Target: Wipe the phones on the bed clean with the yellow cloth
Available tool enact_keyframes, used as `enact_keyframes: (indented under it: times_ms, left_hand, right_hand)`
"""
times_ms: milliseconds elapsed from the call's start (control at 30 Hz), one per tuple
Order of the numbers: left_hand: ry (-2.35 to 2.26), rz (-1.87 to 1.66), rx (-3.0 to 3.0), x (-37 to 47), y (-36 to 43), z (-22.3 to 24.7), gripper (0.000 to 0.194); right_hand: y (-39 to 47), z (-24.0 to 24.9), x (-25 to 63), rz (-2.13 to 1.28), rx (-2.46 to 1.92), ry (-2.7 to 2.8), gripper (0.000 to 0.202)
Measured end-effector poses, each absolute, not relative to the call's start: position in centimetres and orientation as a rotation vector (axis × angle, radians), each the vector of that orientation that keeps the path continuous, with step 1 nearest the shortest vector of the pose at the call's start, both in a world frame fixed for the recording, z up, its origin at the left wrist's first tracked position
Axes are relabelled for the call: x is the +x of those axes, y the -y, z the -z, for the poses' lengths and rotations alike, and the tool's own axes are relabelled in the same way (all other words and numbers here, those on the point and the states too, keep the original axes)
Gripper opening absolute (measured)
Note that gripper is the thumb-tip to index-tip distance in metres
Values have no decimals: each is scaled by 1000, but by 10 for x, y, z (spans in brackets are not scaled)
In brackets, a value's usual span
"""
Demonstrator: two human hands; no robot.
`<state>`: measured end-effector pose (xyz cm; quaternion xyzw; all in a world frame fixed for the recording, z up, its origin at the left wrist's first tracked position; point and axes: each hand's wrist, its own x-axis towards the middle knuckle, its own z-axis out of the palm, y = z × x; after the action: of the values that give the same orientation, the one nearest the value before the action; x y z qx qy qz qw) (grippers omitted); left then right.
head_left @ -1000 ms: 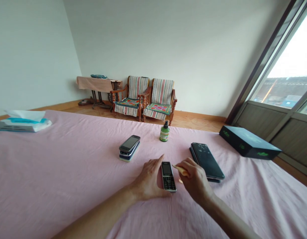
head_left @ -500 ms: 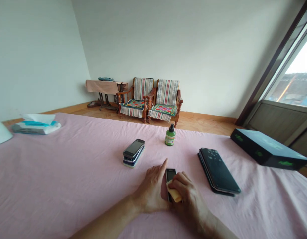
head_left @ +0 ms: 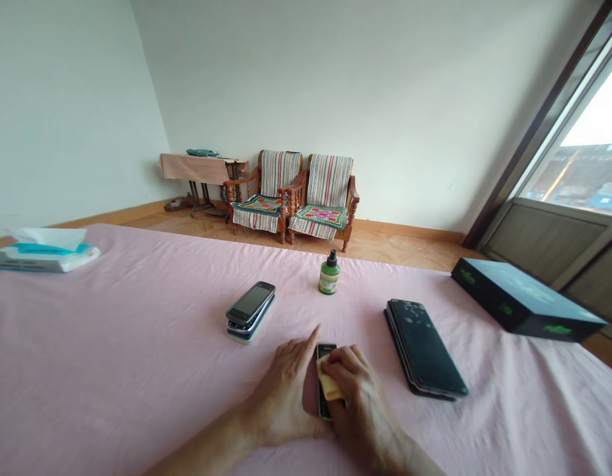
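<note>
A small mobile phone with a keypad lies on the pink cloth in front of me, partly hidden by my fingers. My right hand is closed on a folded yellow cloth and presses it on the phone's face. Along the phone's left side rests my left hand, index finger stretched toward its top and thumb reaching its lower end. Those fingers are spread, with a gap of pink cloth between palm and phone. Left of my hands is a stack of phones; to the right lie stacked larger dark devices with smudges on the top screen.
A green bottle with a black pump top stands beyond the phone. A black box sits at the right, a tissue pack at the far left. Past the pink-covered surface are two wooden chairs and a draped sewing table.
The view has shifted slightly, so most things appear farther left. My right hand and the yellow cloth have moved a little up the phone; the left hand keeps its spread pose.
</note>
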<state>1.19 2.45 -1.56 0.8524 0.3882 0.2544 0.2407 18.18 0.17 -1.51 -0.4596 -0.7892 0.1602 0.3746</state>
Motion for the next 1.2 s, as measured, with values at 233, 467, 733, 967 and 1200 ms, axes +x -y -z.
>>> enact_keyframes:
  times_ms: [233,467,733,967,1200]
  left_hand:
    - [-1084,-684,2316,13,-25,14,138]
    - [-1040,-758,2378,13,-27,19,128]
    - [-1097,-685,2342,13,-27,15,128]
    - [-1051,-705,2368,12,-28,16,120]
    - [-1041,-655,2360,10,-29,13,125]
  right_hand:
    - [-13,9,185,-424,-1155,2069,42]
    - [18,15,190,-448,-1160,2109,36]
    - [21,15,197,-431,-1292,1994,29]
    - [16,12,184,-457,-1263,2051,36]
    - [15,0,193,-509,-1240,2122,41]
